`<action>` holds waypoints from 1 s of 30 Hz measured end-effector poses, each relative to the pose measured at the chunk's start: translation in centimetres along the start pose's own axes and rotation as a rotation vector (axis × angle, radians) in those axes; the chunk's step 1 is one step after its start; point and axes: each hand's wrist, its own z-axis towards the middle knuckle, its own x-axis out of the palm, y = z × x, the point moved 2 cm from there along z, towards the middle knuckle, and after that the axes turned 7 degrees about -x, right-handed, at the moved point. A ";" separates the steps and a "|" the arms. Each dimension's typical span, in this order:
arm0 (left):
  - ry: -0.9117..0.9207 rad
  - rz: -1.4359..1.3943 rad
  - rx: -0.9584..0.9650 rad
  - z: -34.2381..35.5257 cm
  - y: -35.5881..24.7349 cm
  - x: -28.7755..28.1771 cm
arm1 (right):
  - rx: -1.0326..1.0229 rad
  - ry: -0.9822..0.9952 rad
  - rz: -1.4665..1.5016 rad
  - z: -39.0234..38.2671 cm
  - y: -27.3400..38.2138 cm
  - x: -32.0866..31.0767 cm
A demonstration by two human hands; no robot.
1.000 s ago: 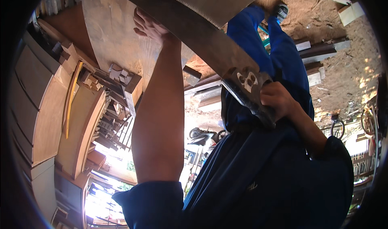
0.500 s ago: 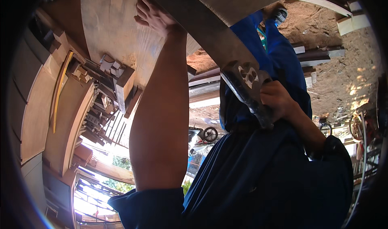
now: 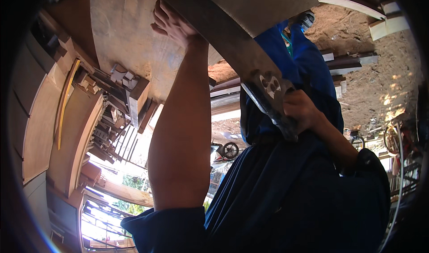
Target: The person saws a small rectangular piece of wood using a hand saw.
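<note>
Handsaw (image 3: 223, 35) slants across board (image 3: 125, 34), toothed blade (image 3: 250, 58) over it, handle (image 3: 276, 112) out past board's near edge. Right hand (image 3: 301, 110) clamped round handle. Left hand (image 3: 175, 24) palm down on board beside blade, fingers slightly apart. Wood offcuts (image 3: 125, 77) near board's left edge.

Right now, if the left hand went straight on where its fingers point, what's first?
Way looks free: the left hand would likely skim bare wooden board toward upper left; the saw blade lies alongside, depth unclear.
</note>
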 end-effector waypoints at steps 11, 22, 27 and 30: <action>-0.056 -0.084 0.030 -0.4 -1.4 -1.4 | 0.010 -0.010 -0.053 3.1 -0.6 -0.2; -0.039 -0.078 0.011 -0.3 -1.5 -1.2 | 0.064 0.002 0.052 5.8 -0.9 -0.2; -0.035 -0.122 0.007 -0.4 -1.8 -1.8 | 0.063 0.028 0.017 6.1 -0.7 0.1; -0.044 -0.118 0.006 -0.3 -1.7 -1.9 | 0.066 0.045 -0.002 6.2 -0.7 0.1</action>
